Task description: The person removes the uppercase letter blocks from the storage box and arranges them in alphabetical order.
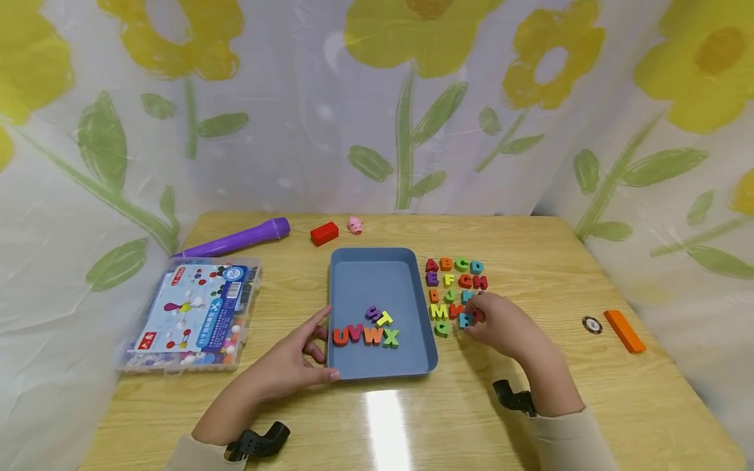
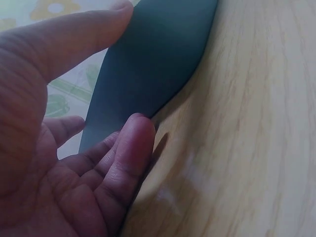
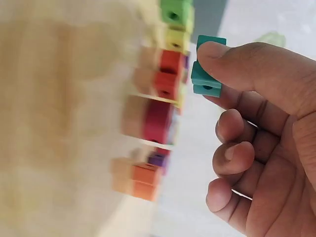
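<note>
My right hand [image 1: 501, 324] pinches a teal letter block [image 3: 205, 74] between thumb and index finger; it looks like an R. In the right wrist view its other fingers curl loosely. The held block is beside the rows of coloured letter blocks [image 1: 449, 280] right of the tray. My left hand [image 1: 288, 356] rests against the near left side of a blue-grey tray [image 1: 377, 363], thumb at the near corner and index finger along the left rim. In the tray lie S, T [image 1: 383, 318], U, V, W and X [image 1: 391, 338] letters. My right hand hides some blocks.
A clear plastic case [image 1: 188, 314] of small parts is at the left, with a purple stick-like object [image 1: 235, 241] behind it. A red block [image 1: 324, 233] and pink pig figure [image 1: 355, 225] stand behind the tray. A round token [image 1: 592, 325] and orange bar [image 1: 625, 331] lie at the right.
</note>
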Demonstrator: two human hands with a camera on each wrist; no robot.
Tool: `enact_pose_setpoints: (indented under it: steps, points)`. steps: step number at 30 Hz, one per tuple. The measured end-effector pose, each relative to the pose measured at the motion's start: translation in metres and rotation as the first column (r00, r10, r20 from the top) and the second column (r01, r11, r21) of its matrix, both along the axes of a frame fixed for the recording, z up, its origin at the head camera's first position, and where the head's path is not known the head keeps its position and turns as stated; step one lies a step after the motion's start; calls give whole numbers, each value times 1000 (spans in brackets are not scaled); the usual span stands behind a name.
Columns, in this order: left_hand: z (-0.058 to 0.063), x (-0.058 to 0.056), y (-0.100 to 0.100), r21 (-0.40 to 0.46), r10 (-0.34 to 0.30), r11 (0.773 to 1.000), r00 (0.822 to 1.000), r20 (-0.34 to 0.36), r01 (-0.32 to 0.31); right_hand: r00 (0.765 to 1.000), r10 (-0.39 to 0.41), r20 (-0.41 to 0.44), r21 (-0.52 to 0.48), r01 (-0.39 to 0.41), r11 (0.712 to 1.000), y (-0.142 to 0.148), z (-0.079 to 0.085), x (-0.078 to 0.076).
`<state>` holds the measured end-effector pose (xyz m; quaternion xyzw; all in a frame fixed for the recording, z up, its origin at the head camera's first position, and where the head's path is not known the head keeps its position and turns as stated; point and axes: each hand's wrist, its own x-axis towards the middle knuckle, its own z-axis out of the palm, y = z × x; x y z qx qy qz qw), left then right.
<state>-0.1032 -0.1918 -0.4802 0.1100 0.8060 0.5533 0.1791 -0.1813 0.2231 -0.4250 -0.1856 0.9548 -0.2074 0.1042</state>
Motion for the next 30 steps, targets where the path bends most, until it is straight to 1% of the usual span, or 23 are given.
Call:
enact_pose_setpoints:
  steps: [3, 6, 12, 15, 19, 23, 25, 27, 30]
  points:
    - [0, 0, -2, 3, 4, 1000, 1000, -4, -4, 1000, -3, 18, 19, 3, 1000, -2, -10, 2]
    - [-1, 0, -2, 9, -1, 1000, 1000, -6, 1, 999, -15, 34, 41, 14, 999, -5, -15, 3]
    - [-2, -1, -2, 6, -4, 1000, 1000, -10, 4, 999, -18, 28, 58, 17, 998, -8, -18, 3]
    - [-2, 0, -2, 7, -7, 1000, 1000, -5, 7, 1000, -10, 24, 32, 9, 999, -9, -15, 5]
    - [-1, 0, -3, 8, -5, 1000, 1000, 0, 5, 998, 58, -26, -24, -58, 998, -21, 1, 5]
    - [-2, 1, -4, -2, -8, 1000, 1000, -5, 8, 987, 127, -97, -25, -130, 991, -51, 24, -1]
    - [-2, 1, -4, -9, -10, 1000, 1000, -9, 10, 981, 161, -112, 2, -161, 987, -70, 34, -6]
    - [-2, 2, -4, -9, -11, 1000, 1000, -8, 11, 971, 211, -115, 45, -207, 977, -90, 41, -12]
    - [-2, 2, -4, 2, -9, 1000, 1000, -7, 9, 947, 305, -98, 116, -293, 949, -119, 45, -25]
